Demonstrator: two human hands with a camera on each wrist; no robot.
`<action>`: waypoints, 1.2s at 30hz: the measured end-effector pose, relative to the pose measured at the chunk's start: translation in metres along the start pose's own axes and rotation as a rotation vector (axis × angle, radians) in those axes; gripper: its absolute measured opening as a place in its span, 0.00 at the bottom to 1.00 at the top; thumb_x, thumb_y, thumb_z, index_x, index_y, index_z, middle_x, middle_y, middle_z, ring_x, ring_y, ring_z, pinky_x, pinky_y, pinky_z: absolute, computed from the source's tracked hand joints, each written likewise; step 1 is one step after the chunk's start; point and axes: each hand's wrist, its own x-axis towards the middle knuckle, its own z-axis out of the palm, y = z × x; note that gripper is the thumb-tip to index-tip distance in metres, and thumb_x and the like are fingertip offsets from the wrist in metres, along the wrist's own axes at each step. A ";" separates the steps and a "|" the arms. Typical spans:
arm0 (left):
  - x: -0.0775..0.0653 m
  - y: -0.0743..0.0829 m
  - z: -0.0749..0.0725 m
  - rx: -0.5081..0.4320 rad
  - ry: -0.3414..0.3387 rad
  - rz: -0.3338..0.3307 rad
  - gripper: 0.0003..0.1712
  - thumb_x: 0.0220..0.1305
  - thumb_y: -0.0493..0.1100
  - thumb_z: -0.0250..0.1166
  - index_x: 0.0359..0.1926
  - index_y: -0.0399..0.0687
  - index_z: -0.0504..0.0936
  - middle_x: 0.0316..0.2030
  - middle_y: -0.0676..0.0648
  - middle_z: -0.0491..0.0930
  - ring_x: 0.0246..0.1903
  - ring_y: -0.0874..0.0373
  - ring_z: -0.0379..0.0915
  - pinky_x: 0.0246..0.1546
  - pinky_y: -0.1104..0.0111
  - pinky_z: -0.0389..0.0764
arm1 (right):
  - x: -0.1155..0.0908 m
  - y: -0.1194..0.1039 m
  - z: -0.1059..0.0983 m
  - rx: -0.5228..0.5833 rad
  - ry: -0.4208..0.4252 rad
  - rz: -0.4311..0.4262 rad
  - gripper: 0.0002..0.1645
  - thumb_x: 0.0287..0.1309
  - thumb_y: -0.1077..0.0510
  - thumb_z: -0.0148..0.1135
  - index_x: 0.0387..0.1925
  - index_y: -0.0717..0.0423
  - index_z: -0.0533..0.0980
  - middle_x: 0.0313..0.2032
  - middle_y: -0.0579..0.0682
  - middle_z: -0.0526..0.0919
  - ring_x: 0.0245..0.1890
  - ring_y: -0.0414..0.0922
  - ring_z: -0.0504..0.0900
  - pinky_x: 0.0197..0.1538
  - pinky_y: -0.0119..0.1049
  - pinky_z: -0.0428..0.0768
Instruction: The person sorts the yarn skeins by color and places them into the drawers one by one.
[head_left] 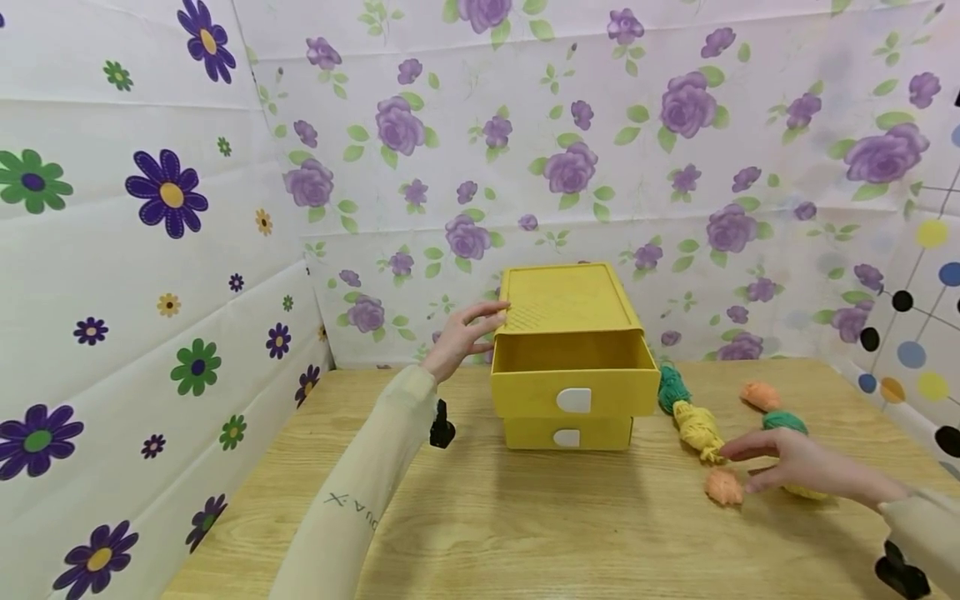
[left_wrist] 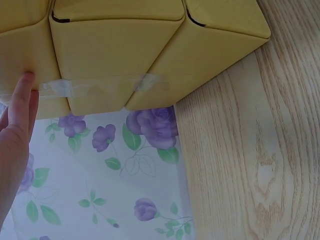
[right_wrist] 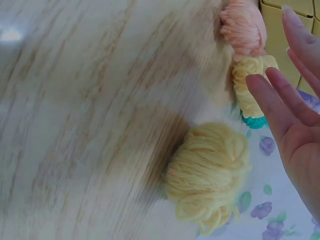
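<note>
My left hand (head_left: 465, 337) rests its fingers against the left side of a yellow two-drawer box (head_left: 573, 293), near the top edge. In the left wrist view, a straight fingertip (left_wrist: 27, 80) touches the box's side, which has clear tape across it. The upper drawer (head_left: 531, 394) is pulled out and the lower drawer (head_left: 525, 433) looks closed. My right hand (head_left: 813, 467) hovers with fingers apart over yarn bundles, holding nothing. Near it lie an orange yarn bundle (head_left: 724, 486), a yellow one (head_left: 697, 429) and another yellow one (right_wrist: 207, 170), partly hidden by the hand in the head view.
Farther back on the wooden table (head_left: 600, 533) lie a green yarn bundle (head_left: 672, 389) beside the box, another orange bundle (head_left: 761, 395) and another green one (head_left: 784, 422). Flowered sheets (head_left: 480, 167) stand behind and at the left; a dotted one hangs at the right.
</note>
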 end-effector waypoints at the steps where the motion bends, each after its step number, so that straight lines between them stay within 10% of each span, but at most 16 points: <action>1: 0.000 0.000 0.000 0.000 0.002 0.000 0.25 0.67 0.42 0.53 0.63 0.38 0.64 0.59 0.41 0.61 0.56 0.51 0.61 0.49 0.56 0.69 | 0.000 0.001 0.001 -0.023 0.007 -0.010 0.26 0.50 0.66 0.64 0.51 0.74 0.70 0.47 0.59 0.76 0.46 0.41 0.75 0.39 0.43 0.77; 36: 0.014 -0.023 -0.006 0.016 0.066 -0.003 0.21 0.64 0.48 0.58 0.57 0.52 0.74 0.55 0.50 0.67 0.52 0.56 0.65 0.45 0.58 0.72 | 0.004 0.012 0.021 -0.186 0.079 0.066 0.21 0.50 0.57 0.66 0.45 0.65 0.77 0.40 0.48 0.81 0.37 0.38 0.78 0.34 0.34 0.77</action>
